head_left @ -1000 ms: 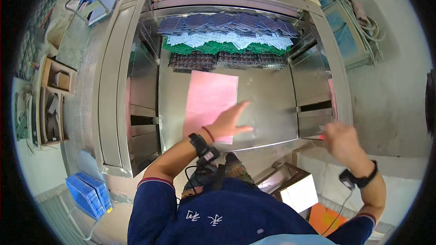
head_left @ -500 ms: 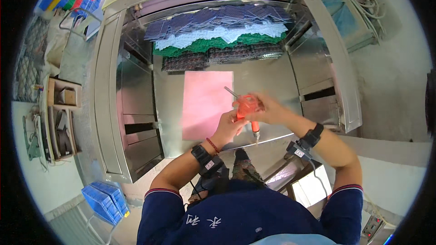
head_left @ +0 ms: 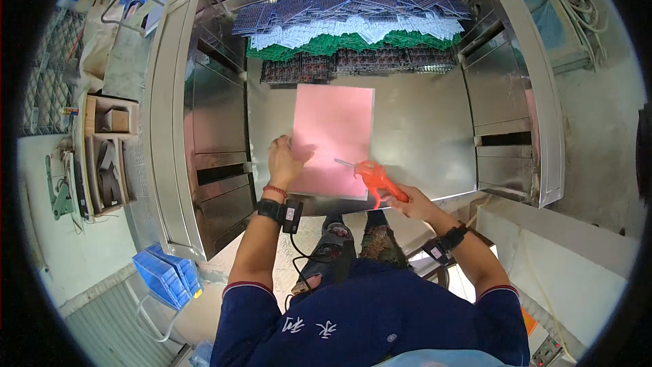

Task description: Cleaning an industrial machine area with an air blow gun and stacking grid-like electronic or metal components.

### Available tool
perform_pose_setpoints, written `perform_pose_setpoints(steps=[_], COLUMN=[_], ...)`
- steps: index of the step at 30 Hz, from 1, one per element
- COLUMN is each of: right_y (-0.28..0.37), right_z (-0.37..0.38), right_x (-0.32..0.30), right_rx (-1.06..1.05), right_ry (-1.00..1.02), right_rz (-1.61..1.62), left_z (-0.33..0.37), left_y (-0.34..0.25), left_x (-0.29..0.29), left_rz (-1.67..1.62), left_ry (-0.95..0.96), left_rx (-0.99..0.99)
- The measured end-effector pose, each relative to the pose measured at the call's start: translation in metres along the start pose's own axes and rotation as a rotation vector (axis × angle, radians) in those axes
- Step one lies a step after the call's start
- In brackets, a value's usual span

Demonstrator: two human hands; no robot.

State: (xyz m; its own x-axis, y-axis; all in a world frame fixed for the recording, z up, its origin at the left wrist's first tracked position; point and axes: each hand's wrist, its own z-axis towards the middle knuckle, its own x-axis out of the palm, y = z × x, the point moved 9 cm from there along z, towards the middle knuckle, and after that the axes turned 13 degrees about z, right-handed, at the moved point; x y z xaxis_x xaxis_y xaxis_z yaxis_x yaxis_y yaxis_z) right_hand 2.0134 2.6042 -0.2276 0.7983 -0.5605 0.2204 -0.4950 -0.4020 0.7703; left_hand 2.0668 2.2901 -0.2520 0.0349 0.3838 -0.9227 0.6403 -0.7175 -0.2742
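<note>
A rectangular pink sheet (head_left: 333, 112) with a thin pale edge lies on a metal worktop. My left hand (head_left: 285, 161) rests at its left edge, fingers spread and thumb reaching over the pink surface. In my right hand (head_left: 415, 205) is an orange air blow gun (head_left: 377, 178), gripped by its handle. Its thin metal nozzle points left over the lower part of the sheet. Both wrists carry black straps with small boxes.
Rows of small dark blue, white, green and blackish flat pieces (head_left: 353, 17) line the back of the metal worktop (head_left: 421, 129). Metal side walls (head_left: 221, 102) flank it. Wooden bins (head_left: 109, 149) stand left; blue crates (head_left: 166, 275) sit on the floor at lower left.
My hands have come apart: the left let go of the air blow gun and went left to the pink sheet. The right keeps the gun, now turned lower and further right. The view has shifted.
</note>
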Motion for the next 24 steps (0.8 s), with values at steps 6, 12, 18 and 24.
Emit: perform_pose_setpoints(steps=[6, 12, 18, 24], right_y=[-0.002, -0.022, -0.048, -0.048], right_z=[-0.010, 0.025, 0.042, -0.001], right_x=[0.001, 0.036, 0.044, 0.027], right_rx=[-0.304, -0.092, -0.030, 0.114], right_ry=[-0.394, -0.285, -0.246, -0.094], right_rz=[-0.922, -1.174, -1.012, -0.982], left_z=[-0.025, -0.073, -0.066, -0.027], left_y=[-0.059, -0.111, -0.104, -0.025], left_x=[0.013, 0.054, 0.060, 0.037], left_rz=[-0.292, -0.135, -0.339, 0.007], left_ry=[-0.274, -0.175, -0.042, -0.298], left_rx=[0.252, 0.766, 0.783, 0.192])
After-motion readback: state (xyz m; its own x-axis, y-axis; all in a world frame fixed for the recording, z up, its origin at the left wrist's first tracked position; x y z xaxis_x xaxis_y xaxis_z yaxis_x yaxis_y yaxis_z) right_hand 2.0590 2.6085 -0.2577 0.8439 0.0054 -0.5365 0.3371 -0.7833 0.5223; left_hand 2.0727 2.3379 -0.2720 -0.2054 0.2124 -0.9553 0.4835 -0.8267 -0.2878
